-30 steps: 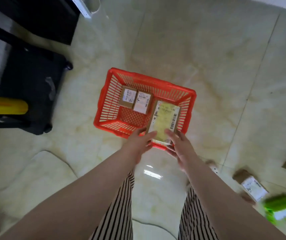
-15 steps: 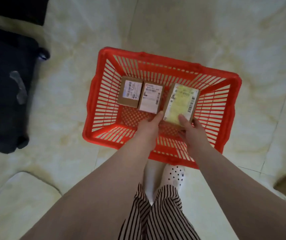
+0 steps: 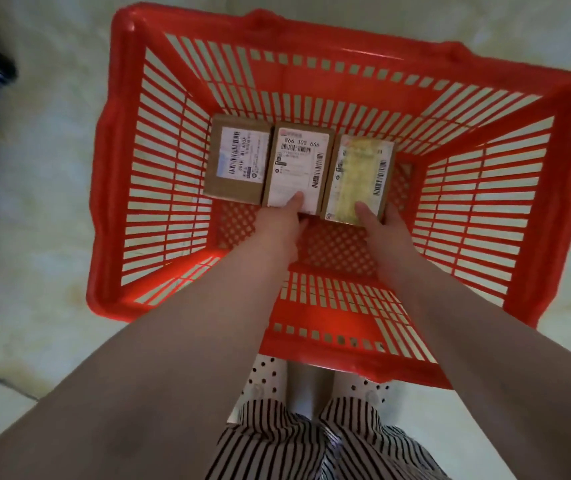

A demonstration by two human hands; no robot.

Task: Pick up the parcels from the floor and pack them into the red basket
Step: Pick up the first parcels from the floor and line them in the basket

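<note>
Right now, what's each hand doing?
Left hand: thumb on the middle parcel, grip cannot be told.
Right hand: grips the yellow-labelled parcel.

three parcels (image 3: 297,171) side by side (touching), in basket (image 3: 353,57)

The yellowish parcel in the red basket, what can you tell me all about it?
The flat brown cardboard parcel with the yellowish label is box-shaped, and its top is almost covered by that label, with barcodes down the edges. It lies label up on the mesh bottom of the red plastic slatted basket, as the rightmost of three parcels in a row, tight against the middle white-labelled parcel. The right hand holds its near end, thumb on top. The left hand touches the middle parcel instead.
</note>
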